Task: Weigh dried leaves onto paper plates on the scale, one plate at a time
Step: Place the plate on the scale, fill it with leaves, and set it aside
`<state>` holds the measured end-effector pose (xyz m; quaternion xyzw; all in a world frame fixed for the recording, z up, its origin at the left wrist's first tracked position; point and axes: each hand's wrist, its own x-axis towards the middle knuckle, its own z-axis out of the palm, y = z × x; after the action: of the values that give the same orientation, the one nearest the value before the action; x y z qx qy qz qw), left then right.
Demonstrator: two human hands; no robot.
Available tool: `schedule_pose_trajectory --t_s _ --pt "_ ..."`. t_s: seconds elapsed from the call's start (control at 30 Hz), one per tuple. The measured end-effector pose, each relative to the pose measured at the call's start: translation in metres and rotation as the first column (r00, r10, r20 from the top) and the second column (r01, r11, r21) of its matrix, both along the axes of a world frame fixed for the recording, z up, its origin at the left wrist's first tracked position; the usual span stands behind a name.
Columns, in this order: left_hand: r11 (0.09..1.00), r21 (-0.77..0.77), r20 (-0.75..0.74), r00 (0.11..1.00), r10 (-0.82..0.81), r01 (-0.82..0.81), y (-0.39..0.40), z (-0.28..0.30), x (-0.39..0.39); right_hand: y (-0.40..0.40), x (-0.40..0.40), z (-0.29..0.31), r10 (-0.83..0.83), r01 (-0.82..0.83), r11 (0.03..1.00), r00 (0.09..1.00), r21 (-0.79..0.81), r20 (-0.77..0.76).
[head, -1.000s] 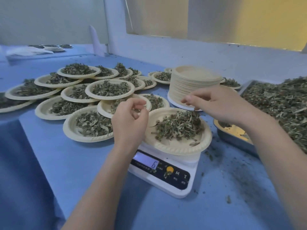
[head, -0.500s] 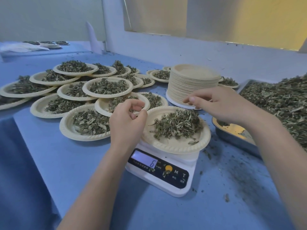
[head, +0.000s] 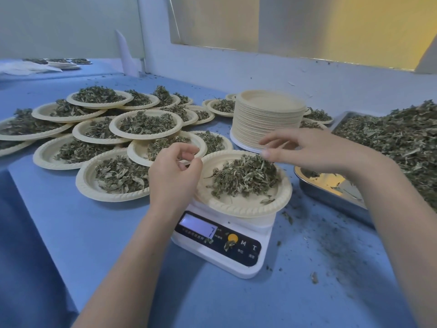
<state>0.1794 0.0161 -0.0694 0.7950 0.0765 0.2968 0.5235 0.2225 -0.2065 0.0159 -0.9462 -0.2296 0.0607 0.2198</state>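
scale (head: pixel 238 256) reads 7, leaf plate (head: pixel 246 207) on it

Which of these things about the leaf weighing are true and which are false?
1. The scale shows 7. True.
2. The plate on the scale is empty. False: it holds a heap of dried leaves.
3. The stack of empty plates stands behind the scale. True.
4. The metal tray of loose leaves is left of the scale. False: it is on the right.
5. The right hand is over the weighed plate's far edge. True.
6. The left hand is pressing a scale button. False: it is at the plate's left rim.
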Motion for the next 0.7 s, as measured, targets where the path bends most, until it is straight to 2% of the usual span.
schedule_pose_trajectory --t_s 0.07,0.13,0.23,0.3,0.53,0.7 --pt "1.000 0.020 -0.060 0.998 0.005 -0.004 0.001 0.000 0.000 -0.010 -0.001 0.002 0.034 -0.046 0.997 0.981 -0.059 -0.191" --pt "0.999 0.042 -0.139 0.990 -0.002 0.008 0.002 -0.001 0.001 -0.018 -0.001 0.003 0.058 -0.099 0.988 0.950 -0.118 -0.307" --pt "0.997 0.070 -0.215 0.977 0.000 0.016 0.001 -0.004 0.000 -0.020 0.002 -0.003 0.043 -0.138 0.952 0.945 -0.274 -0.325" --pt "0.996 0.086 -0.226 0.974 0.012 0.007 -0.001 -0.004 0.001 -0.015 0.004 -0.008 0.035 -0.131 0.942 0.954 -0.310 -0.299" --pt "0.997 0.058 -0.170 0.984 0.052 -0.043 0.001 0.000 0.002 -0.015 0.007 -0.012 0.112 -0.127 0.988 0.982 -0.090 -0.152" --pt "0.997 -0.017 -0.106 0.991 0.077 -0.079 0.014 0.016 -0.006 -0.009 0.006 -0.007 -0.003 0.019 0.982 0.996 0.186 -0.086"
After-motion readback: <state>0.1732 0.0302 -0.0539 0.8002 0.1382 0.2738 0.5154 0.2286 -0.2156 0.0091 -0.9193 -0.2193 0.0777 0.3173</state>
